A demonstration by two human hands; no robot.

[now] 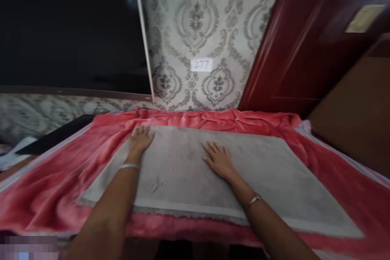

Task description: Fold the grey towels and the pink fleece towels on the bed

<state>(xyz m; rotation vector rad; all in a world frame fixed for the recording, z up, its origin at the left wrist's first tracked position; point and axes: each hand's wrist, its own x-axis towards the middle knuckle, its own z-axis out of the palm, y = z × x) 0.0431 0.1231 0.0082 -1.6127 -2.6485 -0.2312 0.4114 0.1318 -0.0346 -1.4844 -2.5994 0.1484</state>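
A large grey cloth (189,166) lies spread over a pink plush blanket (55,170). Its near edge has a paler band, with a fuzzy grey layer peeking out beneath it. My left hand (141,140) rests flat on the cloth's far left corner, fingers stretched out. Near the middle of the cloth, my right hand (219,159) lies palm down with its fingers spread. Neither hand grips anything. A small crumpled mark or crease shows on the cloth's left part.
Behind the blanket stands a patterned wall with a paper label (201,64) reading 277. A dark screen (70,28) fills the upper left. On the right are a dark red door (292,48) and a brown panel (356,109). A black flat object (61,134) lies at left.
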